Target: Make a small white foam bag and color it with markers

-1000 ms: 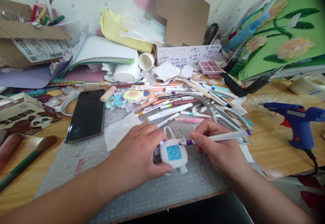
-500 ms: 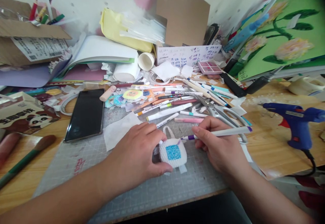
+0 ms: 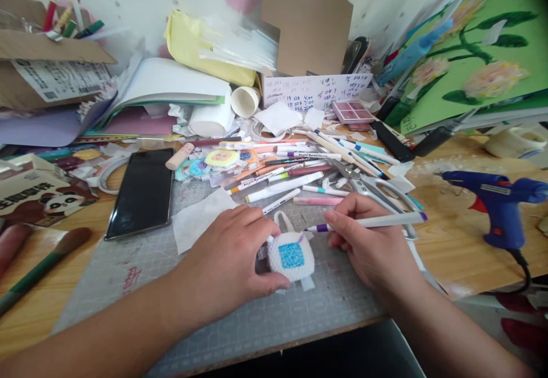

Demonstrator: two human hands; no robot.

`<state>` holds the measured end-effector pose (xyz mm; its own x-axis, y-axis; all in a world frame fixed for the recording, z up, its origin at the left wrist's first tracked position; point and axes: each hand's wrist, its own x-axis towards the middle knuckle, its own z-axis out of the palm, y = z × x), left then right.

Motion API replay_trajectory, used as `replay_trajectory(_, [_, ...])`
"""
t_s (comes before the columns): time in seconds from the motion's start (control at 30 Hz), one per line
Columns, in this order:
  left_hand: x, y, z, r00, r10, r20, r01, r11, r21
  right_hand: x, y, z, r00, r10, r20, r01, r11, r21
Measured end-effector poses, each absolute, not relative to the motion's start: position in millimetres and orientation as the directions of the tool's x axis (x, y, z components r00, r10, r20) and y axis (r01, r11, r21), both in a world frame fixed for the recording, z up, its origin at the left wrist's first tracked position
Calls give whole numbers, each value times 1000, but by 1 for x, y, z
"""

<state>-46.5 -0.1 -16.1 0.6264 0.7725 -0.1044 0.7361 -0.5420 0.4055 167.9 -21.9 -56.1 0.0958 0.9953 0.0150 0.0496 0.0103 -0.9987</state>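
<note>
White piece (image 3: 291,257) clamped in its grip, the left hand (image 3: 233,252) arches; the right hand (image 3: 371,241) pinches a marker (image 3: 387,220).

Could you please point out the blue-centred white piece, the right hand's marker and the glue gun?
White piece (image 3: 291,256): head view, on its blue square.
Marker (image 3: 391,220): head view, on its white barrel.
Glue gun (image 3: 505,212): head view, on its blue handle.

Above the grey mat (image 3: 325,315), the left grip (image 3: 237,246) and right grip (image 3: 370,246) are bare; both forearms (image 3: 132,315) are likewise uncovered, tapering smoothly.
</note>
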Motion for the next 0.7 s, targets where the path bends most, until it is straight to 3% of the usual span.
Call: replay_trajectory(0.7, [-46,0,-17,630,773,-67,728,-559,397,164,-21,-49,20,1000,13,164,10,-986])
